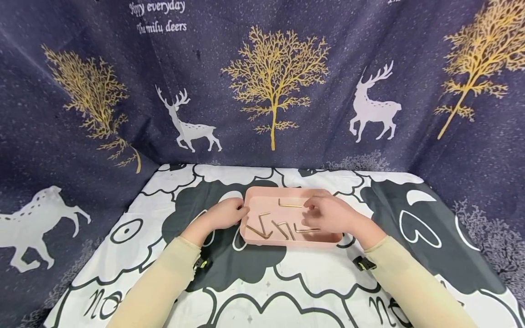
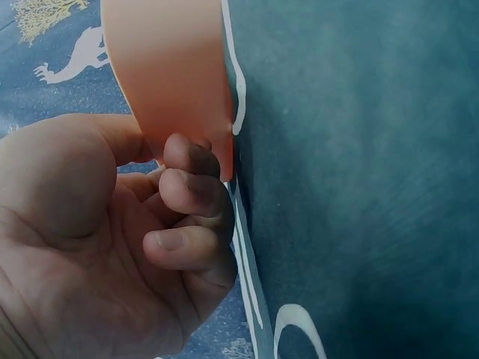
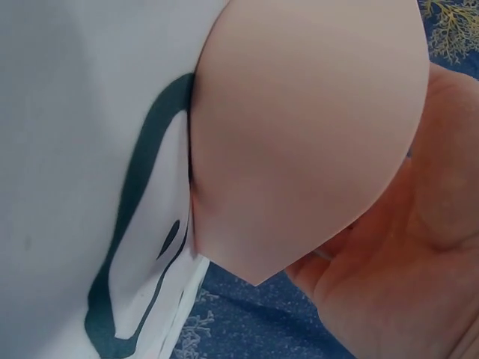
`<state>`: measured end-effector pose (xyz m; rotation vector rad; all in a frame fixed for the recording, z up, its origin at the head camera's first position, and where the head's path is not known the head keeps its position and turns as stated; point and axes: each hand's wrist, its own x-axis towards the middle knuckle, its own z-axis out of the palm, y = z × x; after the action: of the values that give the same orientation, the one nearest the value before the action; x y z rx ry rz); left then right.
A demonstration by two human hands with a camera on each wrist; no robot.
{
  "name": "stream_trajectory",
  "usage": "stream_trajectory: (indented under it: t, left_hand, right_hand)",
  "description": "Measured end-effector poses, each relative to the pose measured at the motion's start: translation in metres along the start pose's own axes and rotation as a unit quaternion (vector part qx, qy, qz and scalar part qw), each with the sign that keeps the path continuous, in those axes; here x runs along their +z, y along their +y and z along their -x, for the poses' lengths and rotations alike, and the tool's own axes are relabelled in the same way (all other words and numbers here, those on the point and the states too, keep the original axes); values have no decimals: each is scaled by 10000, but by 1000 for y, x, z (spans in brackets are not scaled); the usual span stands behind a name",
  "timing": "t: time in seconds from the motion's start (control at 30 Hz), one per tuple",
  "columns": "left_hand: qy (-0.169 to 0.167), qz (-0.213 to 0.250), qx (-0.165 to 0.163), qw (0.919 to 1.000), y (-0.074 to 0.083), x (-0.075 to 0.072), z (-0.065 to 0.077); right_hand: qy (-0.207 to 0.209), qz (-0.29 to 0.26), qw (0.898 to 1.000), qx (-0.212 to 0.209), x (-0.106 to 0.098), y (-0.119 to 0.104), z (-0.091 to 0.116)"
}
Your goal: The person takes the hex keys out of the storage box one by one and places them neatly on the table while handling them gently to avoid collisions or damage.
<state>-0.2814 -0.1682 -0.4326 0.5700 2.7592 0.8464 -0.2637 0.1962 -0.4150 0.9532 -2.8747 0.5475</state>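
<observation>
Pink and shallow, the tray (image 1: 293, 243) lies flat on the cloth-covered worktop (image 1: 311, 269), and several L-shaped hex keys (image 1: 307, 230) are scattered across its floor. At its left end, the left hand (image 1: 223, 214) pinches the rim, thumb and curled fingers together. Over the right end, the right hand (image 1: 331, 215) has bent fingers beside the end of the uppermost key (image 1: 290, 205); whether it pinches anything, I cannot tell. Pale sleeves (image 1: 157, 278) cover both arms. Behind hangs a navy curtain (image 1: 246, 132) printed with white deer and golden trees.
</observation>
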Motion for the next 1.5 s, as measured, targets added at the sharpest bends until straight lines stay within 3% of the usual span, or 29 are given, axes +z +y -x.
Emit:
stream_trajectory:
  t: [0.17,0.87,1.27,1.5]
  left_hand:
    - [-32,-41,-22,10000,0,-1,-1]
    - [79,-344,11,9994,5,0,-1]
    - [16,-361,-83,9993,3,0,-1]
    - [11,-303,-62,9995,2,0,-3]
  right_hand:
    - [-219,-162,9995,-151,2,-1,-5]
    - [-311,-272,9954,-868,10,-7,-5]
    - [-801,-725,9914,-744,12,-8,-4]
    - [-844,-515,9926,-700,12,-9,-3]
